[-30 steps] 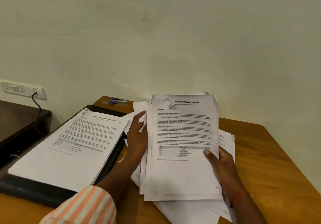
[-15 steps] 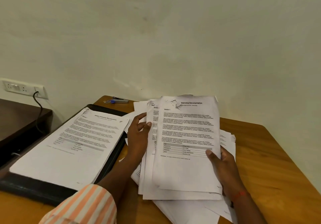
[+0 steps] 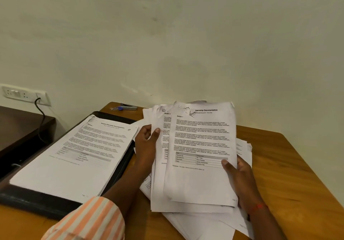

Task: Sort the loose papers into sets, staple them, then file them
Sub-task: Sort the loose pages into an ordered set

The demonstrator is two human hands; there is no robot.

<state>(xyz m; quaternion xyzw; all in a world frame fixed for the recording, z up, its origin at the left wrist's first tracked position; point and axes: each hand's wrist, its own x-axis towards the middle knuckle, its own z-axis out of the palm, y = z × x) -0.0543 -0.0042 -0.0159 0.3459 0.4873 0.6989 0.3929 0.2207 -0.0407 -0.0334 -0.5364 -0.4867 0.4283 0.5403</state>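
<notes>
left hand (image 3: 145,142): fingers pinch sheaf (image 3: 195,165) left edge | right hand (image 3: 240,176): thumb pinches top sheet's right edge | folder (image 3: 119,167), stapler (image 3: 128,106) on surface (image 3: 290,165)

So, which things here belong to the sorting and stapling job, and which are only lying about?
For the job: held papers, loose papers beneath them, stapler, black folder, stack on it, left hand, right hand.
Lying about: wall socket, cable, dark side table.
</notes>
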